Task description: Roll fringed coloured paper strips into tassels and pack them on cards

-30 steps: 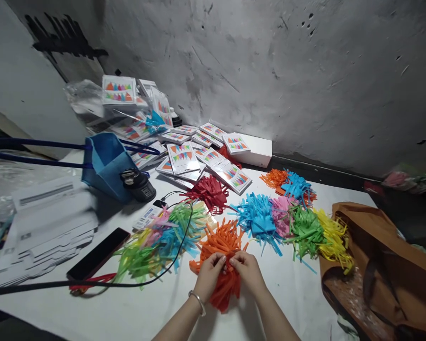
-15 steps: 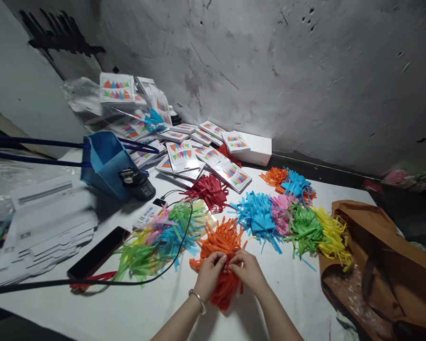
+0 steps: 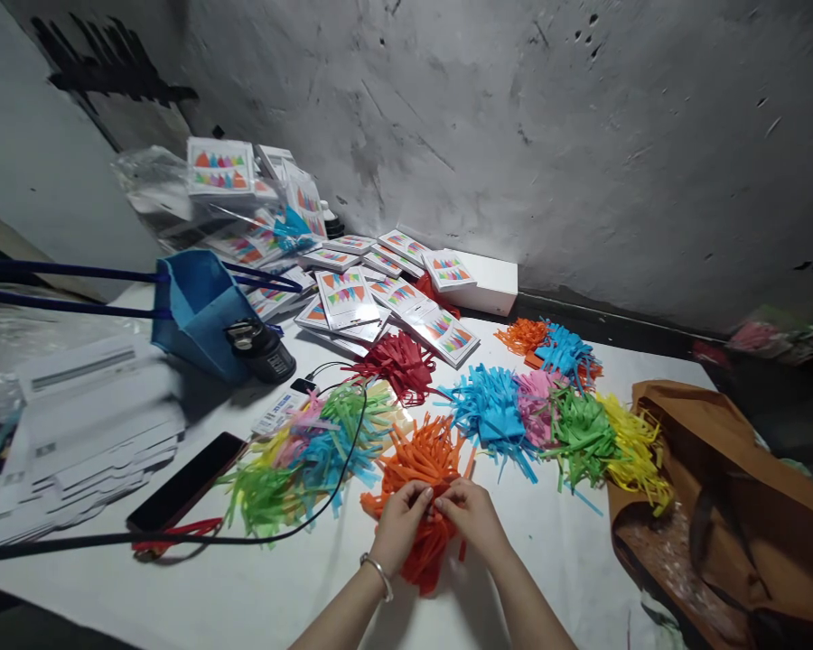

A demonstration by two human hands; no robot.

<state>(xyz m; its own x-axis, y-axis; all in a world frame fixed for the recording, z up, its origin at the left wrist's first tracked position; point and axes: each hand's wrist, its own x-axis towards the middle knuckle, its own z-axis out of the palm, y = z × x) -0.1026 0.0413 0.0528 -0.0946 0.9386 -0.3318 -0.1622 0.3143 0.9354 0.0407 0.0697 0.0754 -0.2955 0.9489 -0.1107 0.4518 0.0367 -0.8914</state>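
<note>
Both hands pinch a bunch of orange paper fringe [image 3: 424,460] at the near middle of the white table [image 3: 569,551]. My left hand [image 3: 398,525], with a silver bangle on the wrist, grips its left side with fingers curled. My right hand [image 3: 472,519] grips the right side, fingertips almost meeting the left ones. A darker orange-red part of the fringe hangs below between the wrists. Just left of the hands is a mixed green, blue and pink fringe pile [image 3: 304,460].
Red fringe [image 3: 399,361], blue fringe [image 3: 491,411], pink, green and yellow fringe [image 3: 637,456] spread behind the hands. Printed white packets [image 3: 349,298] are heaped by the wall. A blue bag [image 3: 200,307], black phone [image 3: 186,481], black cable and paper stack are left; a brown bag [image 3: 724,506] right.
Hands stay on the orange fringe with only slight finger shifts; the view drifts a little.
</note>
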